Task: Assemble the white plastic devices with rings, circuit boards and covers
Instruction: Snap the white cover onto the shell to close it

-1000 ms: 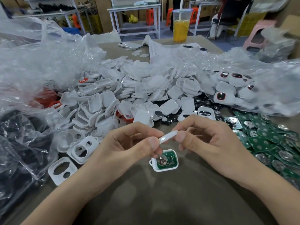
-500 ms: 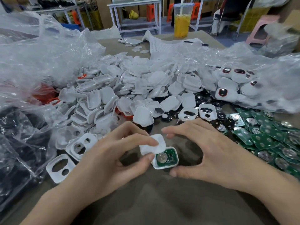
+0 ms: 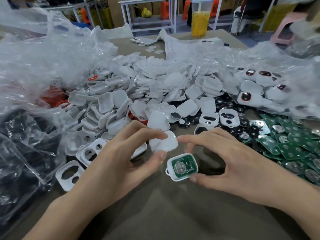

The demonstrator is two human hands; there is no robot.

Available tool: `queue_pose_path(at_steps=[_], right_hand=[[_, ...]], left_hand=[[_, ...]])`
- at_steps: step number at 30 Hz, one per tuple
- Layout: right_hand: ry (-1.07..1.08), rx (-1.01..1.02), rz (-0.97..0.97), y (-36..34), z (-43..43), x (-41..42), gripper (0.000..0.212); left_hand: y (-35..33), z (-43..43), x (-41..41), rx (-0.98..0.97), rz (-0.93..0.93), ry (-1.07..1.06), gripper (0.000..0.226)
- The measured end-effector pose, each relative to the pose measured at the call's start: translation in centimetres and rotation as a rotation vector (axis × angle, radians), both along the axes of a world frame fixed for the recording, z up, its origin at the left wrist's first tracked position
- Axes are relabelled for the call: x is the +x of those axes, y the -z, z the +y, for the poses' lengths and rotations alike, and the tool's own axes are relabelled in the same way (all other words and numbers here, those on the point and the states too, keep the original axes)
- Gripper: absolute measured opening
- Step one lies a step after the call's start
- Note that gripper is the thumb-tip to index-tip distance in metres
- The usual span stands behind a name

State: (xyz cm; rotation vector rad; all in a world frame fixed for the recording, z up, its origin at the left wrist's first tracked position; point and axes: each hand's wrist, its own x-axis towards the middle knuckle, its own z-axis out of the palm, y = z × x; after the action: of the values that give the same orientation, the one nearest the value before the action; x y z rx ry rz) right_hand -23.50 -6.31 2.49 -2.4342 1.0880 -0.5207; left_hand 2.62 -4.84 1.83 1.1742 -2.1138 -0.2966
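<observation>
Left hand (image 3: 121, 163) pinches a white cover (image 3: 164, 142) at mid-frame, just above the open device (image 3: 173, 177), whose green circuit board (image 3: 186, 163) faces up on the desk (image 3: 164, 213); right hand (image 3: 233, 161) curls around the device, thumb apparently touching its lower corner.

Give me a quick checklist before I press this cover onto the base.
1. Circuit board seated in base: ok.
2. Coin cell in place on board: ok.
3. Cover pinched by left hand: ok.
4. Base steadied by right hand, thumb at its near corner: ok.
5. Cover lined up over base: not ok, it is held beyond and left of it.
6. Inside of cover clear: cannot tell, hidden.
</observation>
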Motion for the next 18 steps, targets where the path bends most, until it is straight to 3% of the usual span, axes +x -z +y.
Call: queue_pose_path(at_steps=[12,18], right_hand=[[0.007,0.036,-0.016,0.43,-0.11,-0.14,0.070],[0.021,0.024,-0.015,0.39,-0.14,-0.01,0.072]], left_hand=[[-0.27,0.69,-0.27,0.095,0.008,0.066,0.028],[-0.26,0.96,-0.98,0.098,-0.100,0.118,0.024]])
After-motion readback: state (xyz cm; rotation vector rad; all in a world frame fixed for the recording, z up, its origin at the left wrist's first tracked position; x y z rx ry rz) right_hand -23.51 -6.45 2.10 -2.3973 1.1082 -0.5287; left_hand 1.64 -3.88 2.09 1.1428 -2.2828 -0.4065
